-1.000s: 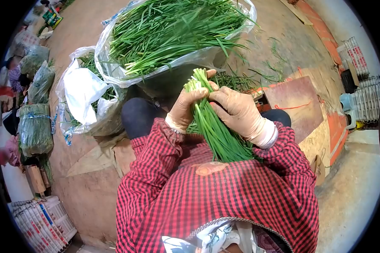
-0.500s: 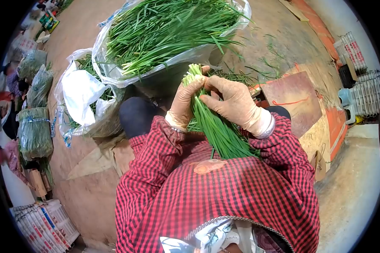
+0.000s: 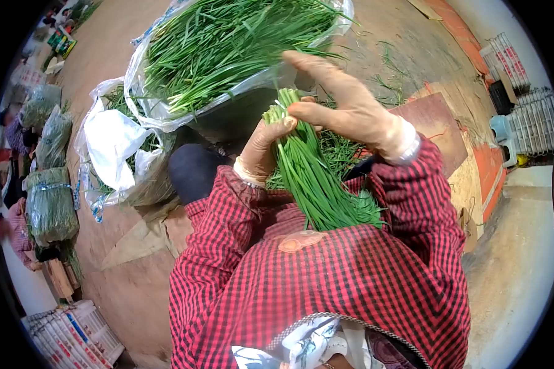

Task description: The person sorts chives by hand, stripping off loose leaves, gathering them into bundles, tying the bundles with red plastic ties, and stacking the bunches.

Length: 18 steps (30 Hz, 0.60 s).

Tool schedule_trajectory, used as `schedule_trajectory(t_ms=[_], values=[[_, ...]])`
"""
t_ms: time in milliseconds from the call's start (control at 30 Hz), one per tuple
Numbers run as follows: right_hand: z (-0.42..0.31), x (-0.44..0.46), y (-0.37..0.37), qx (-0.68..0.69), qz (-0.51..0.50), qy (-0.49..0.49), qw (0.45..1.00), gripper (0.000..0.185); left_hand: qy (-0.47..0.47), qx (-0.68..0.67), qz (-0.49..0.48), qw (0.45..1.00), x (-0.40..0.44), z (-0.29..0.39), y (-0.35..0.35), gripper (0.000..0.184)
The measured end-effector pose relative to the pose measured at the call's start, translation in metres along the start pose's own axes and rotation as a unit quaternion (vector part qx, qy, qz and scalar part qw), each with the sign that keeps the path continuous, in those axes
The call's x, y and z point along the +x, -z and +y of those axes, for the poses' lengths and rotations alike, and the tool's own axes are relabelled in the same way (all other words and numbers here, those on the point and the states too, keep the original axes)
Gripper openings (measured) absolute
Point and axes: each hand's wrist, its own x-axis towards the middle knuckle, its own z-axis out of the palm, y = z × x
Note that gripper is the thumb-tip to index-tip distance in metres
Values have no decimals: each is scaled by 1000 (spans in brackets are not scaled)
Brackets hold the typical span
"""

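Note:
My left hand (image 3: 260,147), in a pale glove, is closed around a bunch of garlic chives (image 3: 314,178) near its cut white ends. The green leaves slant down to the right and rest against my red checked smock. My right hand (image 3: 357,114), gloved too, is open above the bunch, its fingers stretched forward and apart. Its thumb tip lies beside the stem ends, close to the left thumb; whether it touches them I cannot tell. A big heap of loose chives (image 3: 240,46) fills an open plastic bag ahead of me.
A second bag with white plastic (image 3: 116,144) stands to the left. Loose chives (image 3: 335,150) lie on the floor beyond the bunch. Wrapped bundles (image 3: 51,206) and people line the far left. Crates stand at lower left (image 3: 74,335) and right (image 3: 535,132). A brown board (image 3: 434,132) lies right.
My right hand has lifted off the bunch and opened, its fingers swinging up and forward. My left hand keeps its grip on the chives. The view has shifted slightly.

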Motion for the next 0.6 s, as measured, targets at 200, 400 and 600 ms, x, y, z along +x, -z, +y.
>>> schedule_trajectory(t_ms=[200, 400, 600], values=[[13, -2, -40, -137, -98, 59, 984, 67, -130, 79, 61, 986, -2, -5, -4, 32], [12, -19, -41, 111, -103, -64, 986, 66, -214, -83, -53, 972, 1, 54, 10, 29], [99, -117, -31, -163, -333, -298, 880, 38, -360, -116, -159, 912, -49, 150, 50, 29]])
